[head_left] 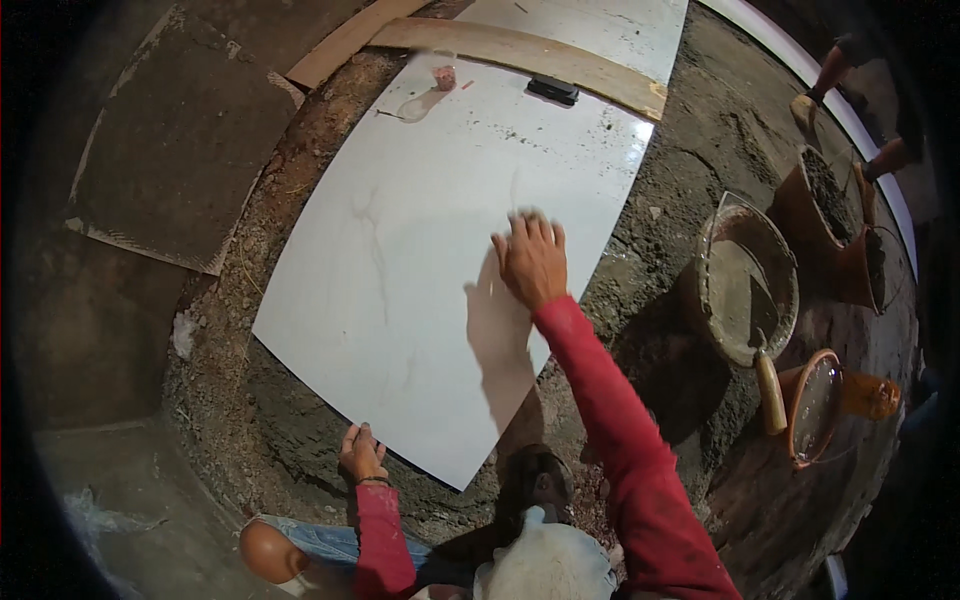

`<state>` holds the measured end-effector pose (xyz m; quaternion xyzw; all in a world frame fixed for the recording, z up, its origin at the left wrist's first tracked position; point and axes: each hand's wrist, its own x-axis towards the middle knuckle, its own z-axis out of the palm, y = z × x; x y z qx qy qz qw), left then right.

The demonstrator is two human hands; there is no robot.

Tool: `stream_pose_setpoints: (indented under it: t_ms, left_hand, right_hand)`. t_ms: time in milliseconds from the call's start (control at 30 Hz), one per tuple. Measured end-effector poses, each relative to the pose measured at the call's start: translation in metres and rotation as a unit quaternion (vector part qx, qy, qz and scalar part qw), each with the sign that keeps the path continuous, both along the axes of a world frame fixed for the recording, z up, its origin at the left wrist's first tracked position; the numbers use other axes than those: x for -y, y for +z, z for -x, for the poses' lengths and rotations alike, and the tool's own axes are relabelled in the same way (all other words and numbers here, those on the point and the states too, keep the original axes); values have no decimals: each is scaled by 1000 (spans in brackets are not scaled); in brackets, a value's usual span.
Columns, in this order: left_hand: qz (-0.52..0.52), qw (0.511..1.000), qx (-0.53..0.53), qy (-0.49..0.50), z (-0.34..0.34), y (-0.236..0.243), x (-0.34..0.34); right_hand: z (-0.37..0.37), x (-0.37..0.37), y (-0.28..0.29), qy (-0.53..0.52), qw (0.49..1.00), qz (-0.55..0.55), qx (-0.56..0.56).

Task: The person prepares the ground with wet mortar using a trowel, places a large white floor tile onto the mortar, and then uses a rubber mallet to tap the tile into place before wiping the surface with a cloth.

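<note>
A large white marbled tile (420,330) lies over wet grey mortar (290,410). My left hand (363,457) grips the tile's near left edge, fingertips at its rim. My right hand (530,255) is open over the tile's right middle, fingers spread and slightly bent, casting a shadow; whether it touches the surface I cannot tell. A small clear bag with pink pieces (444,78) and a black oblong tool (553,90) lie near the tile's far edge.
Wooden boards (517,57) cross beyond the tile. At right stand a mortar bucket (720,270) with a wooden-handled trowel (770,395), more buckets (825,205) and an orange container (815,405). Another person's legs (838,68) show at upper right. A dark slab (175,150) lies left.
</note>
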<state>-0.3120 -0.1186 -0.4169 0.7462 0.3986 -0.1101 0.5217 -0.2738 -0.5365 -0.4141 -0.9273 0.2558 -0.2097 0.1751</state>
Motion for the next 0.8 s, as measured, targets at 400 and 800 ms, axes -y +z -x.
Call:
stream_pose_setpoints:
  t_ms: [400, 800]
  left_hand:
    - [-9, 999, -49, -5, 7, 14, 9]
    - [-16, 996, -81, -18, -4, 24, 24]
  right_hand:
    - [-52, 57, -51, -49, 993, 42, -99]
    - [-270, 201, -63, 19, 977, -64, 200]
